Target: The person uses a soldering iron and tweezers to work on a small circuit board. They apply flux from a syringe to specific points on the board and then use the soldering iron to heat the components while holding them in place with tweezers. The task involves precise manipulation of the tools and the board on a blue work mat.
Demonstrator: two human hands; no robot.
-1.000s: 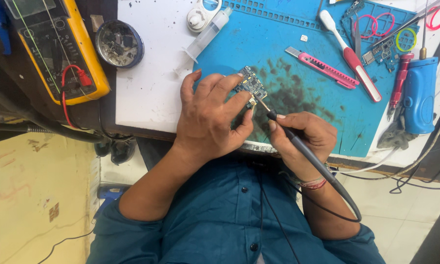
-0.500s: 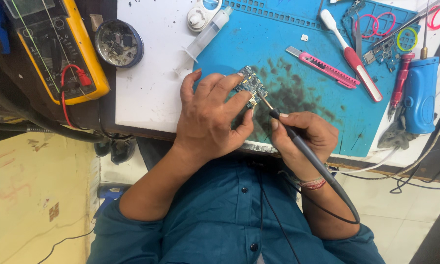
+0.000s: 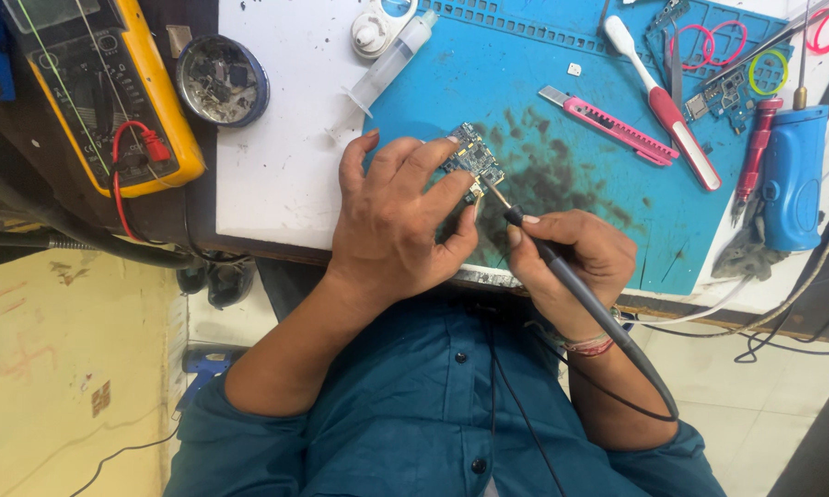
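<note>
left hand (image 3: 391, 221): grip is clenched on a small circuit board (image 3: 474, 158), pinned down on the blue mat (image 3: 571, 184)
right hand (image 3: 575, 258): soldering iron (image 3: 562, 271) is grasped pen-style, tip touching the board's 5 o'clock edge
board spot: mat's dark smudge sits at its 3 o'clock
nearby: pink knife (image 3: 603, 124) at 2 o'clock, yellow multimeter (image 3: 110, 92) on the surface at 9 o'clock

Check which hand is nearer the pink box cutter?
Right. The right hand holds the soldering iron just below the pink box cutter; the left hand pins the circuit board, farther left of it.
</note>
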